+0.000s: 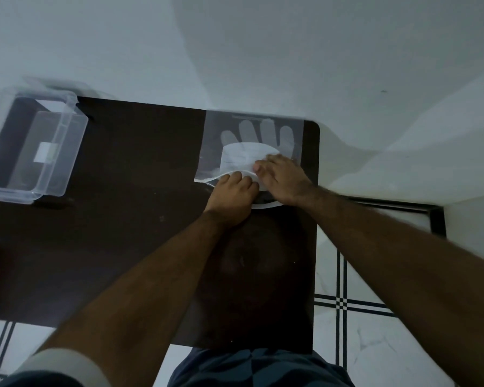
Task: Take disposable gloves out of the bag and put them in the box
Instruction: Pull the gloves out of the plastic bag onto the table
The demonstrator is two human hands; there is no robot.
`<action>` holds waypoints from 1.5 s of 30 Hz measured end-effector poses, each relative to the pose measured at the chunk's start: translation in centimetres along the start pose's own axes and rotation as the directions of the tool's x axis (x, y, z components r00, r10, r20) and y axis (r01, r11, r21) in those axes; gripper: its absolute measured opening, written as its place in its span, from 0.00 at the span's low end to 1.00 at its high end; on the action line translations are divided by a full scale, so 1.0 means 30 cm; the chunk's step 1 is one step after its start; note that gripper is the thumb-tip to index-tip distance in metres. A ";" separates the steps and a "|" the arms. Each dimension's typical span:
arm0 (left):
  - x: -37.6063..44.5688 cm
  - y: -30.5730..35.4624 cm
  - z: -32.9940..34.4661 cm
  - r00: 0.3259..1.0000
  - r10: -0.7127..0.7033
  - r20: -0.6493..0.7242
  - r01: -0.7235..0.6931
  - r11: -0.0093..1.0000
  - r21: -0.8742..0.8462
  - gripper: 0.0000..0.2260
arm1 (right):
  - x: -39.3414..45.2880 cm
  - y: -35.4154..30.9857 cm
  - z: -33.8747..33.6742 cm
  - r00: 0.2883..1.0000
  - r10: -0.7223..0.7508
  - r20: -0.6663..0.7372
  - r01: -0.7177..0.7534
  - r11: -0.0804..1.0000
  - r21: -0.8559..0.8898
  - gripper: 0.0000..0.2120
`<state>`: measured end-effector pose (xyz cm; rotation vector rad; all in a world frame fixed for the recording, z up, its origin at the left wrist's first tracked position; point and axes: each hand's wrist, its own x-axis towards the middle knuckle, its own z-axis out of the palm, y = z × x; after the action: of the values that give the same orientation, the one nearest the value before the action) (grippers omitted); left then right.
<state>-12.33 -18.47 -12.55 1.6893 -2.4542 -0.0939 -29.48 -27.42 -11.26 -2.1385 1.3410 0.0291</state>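
Observation:
A clear plastic bag (pixel 252 135) printed with a grey hand shape lies flat at the far right of the dark table (pixel 129 219). Thin disposable gloves (pixel 236 159) show as a pale wad at the bag's near, open end. My left hand (pixel 231 195) grips the bag's near edge with curled fingers. My right hand (pixel 284 180) rests on the bag's mouth, its fingertips pinching the pale glove material. A clear plastic box (pixel 32 146) stands open at the far left of the table, with a white label on its floor.
A white wall runs behind the table's far edge. The table's right edge (pixel 316 219) drops to a white tiled floor with black lines. A dark frame (pixel 436 219) stands low by the wall on the right.

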 end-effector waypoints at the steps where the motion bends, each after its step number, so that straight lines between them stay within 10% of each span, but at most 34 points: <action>1: -0.012 -0.002 0.002 1.000 0.009 -0.017 -0.009 1.000 -0.014 0.10 | 0.001 0.002 -0.004 0.999 0.010 0.044 -0.008 0.998 -0.058 0.36; 16: -0.237 0.049 0.025 0.968 0.113 -0.222 -0.131 0.989 -0.065 0.04 | 0.030 0.008 -0.009 0.996 -0.021 0.087 0.054 0.913 -0.405 0.35; 45: -0.826 0.076 -0.027 0.982 0.090 -0.164 -0.100 0.994 -0.054 0.07 | -0.152 -0.189 0.204 0.991 -0.126 -0.050 0.094 0.904 -0.418 0.22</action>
<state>-5.65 5.47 -13.80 1.4895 -2.3825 -0.0201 -25.27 -18.93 -12.05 -2.5925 1.3464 0.2075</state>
